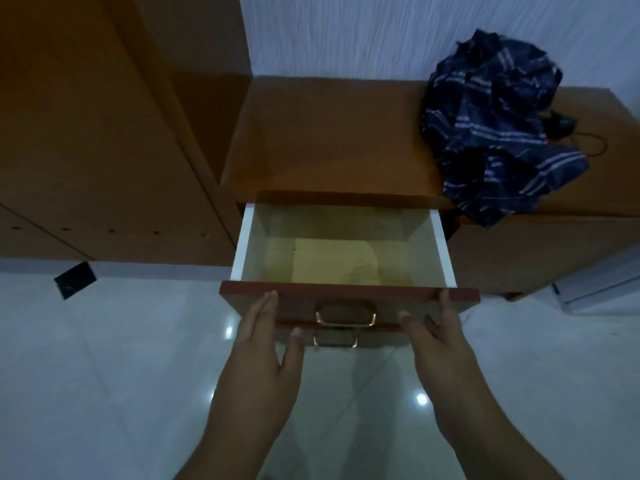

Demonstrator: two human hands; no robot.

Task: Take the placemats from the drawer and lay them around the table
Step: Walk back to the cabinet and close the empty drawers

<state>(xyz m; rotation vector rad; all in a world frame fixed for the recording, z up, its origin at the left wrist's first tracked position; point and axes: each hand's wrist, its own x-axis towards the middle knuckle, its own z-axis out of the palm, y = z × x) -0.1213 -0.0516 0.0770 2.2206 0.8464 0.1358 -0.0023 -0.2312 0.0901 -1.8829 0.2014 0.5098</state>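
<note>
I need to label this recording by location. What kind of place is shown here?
Probably a room in a home, perhaps a bedroom. A low wooden cabinet with an open drawer, a crumpled striped cloth left on top, and a glossy tiled floor suggest it.

Open drawer, unobstructed from above

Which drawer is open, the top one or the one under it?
The top drawer is pulled out, with yellow placemats inside. The lower drawer stays shut beneath it.
</note>
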